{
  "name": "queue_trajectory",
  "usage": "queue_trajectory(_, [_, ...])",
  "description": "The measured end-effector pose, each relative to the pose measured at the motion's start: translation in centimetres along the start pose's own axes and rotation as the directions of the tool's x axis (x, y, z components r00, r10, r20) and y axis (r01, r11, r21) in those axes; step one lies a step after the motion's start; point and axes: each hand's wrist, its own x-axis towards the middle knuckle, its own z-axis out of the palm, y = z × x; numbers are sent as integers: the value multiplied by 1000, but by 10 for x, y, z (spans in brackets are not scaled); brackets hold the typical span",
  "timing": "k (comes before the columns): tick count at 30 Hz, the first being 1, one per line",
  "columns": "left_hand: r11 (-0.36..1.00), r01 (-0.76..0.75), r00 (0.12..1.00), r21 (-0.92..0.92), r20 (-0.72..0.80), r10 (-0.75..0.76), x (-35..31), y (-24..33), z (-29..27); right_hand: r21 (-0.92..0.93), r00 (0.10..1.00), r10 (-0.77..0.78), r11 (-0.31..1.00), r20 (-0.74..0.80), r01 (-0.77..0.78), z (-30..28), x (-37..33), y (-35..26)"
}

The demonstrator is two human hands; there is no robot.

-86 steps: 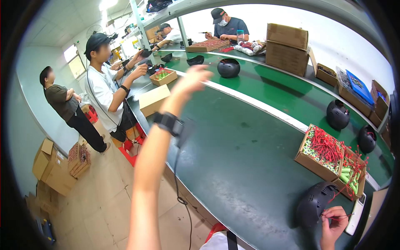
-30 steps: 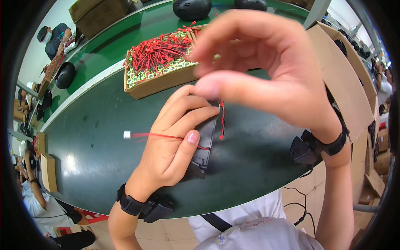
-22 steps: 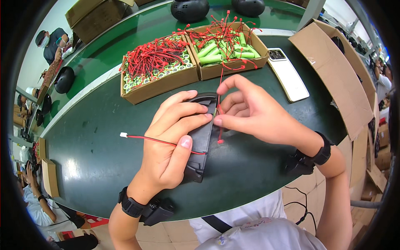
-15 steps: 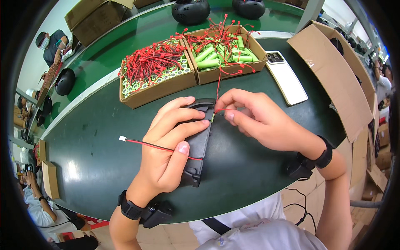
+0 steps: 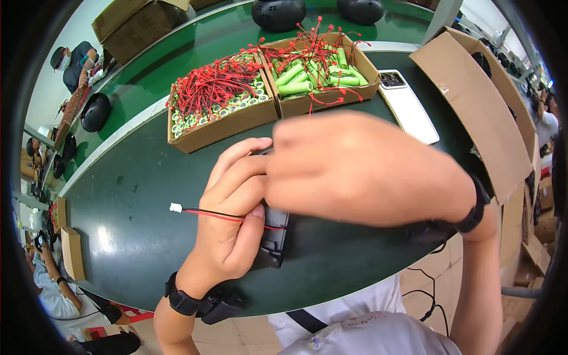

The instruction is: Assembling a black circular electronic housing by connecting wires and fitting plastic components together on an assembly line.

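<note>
The dark green bench [image 5: 136, 236] curved across an assembly hall, with other workers seated along its far left edge. Near the person's chest lay a black plastic housing [image 5: 275, 239], flat on the bench and mostly hidden under both hands. The left hand [image 5: 228, 228] pressed it down, its grip clenched on a red-and-black lead [image 5: 210, 213] whose white connector [image 5: 175, 207] stuck out to the left, free above the bench. The right hand [image 5: 361, 168] was blurred over the housing's upper end; whether its grip clasped anything could not be told.

The lead looked thin, so a hard pull could tear it from the housing or kink it beneath the thumb. With the right hand covering the work, a slip of the housing would be hard to notice.

Just beyond stood two cardboard trays: the left tray [image 5: 219, 127] full of red leads over pale cells, the right tray [image 5: 331, 94] holding green cylindrical cells under tangled red leads. A white phone [image 5: 408, 109] lay beside it, and a tall open carton [image 5: 473, 112] hemmed in the right side. Dangling leads from the trays could snag a reaching hand.
</note>
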Motion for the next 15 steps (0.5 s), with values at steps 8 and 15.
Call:
queue_trajectory(8, [989, 125, 983, -78, 146, -112, -3, 5, -8, 156, 986, 154, 974, 65, -163, -3, 3, 20])
queue_trajectory(15, [996, 66, 995, -62, 79, -61, -1, -1, -6, 638, 890, 438, 650, 131, -413, 31, -47, 41])
